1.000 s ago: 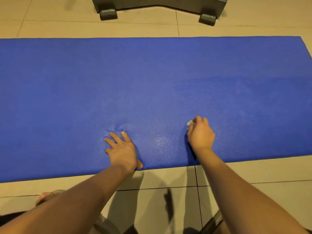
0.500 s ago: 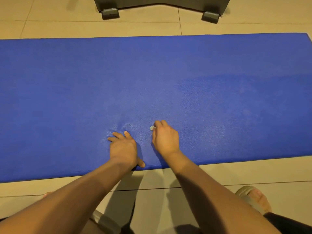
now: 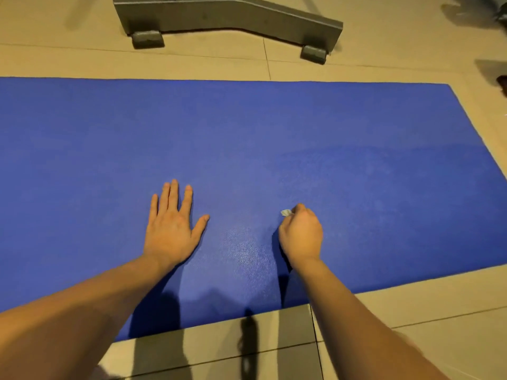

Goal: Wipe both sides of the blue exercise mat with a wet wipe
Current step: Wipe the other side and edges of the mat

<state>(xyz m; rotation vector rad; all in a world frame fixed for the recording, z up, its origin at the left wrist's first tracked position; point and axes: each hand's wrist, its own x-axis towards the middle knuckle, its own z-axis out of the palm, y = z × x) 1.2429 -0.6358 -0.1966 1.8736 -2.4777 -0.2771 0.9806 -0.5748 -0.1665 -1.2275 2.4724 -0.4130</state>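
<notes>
Blue exercise mat lies flat on tiled floor, under both hands. L. hand: palm down on mat, fingers straight and spread, holding nothing. R. hand: fingers curled round wet wipe, pressed to mat; only a small white corner shows just left of the knuckles. Glossy patch of mat between the hands. Grey metal base on floor well beyond the fingertips, past mat's far edge.

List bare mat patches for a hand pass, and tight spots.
Free on the blue mat: far strip between the hands and the edge by the grey machine base; right end beyond the right hand holding the wet wipe; left stretch past the left hand. Tightest: gap between the hands.
</notes>
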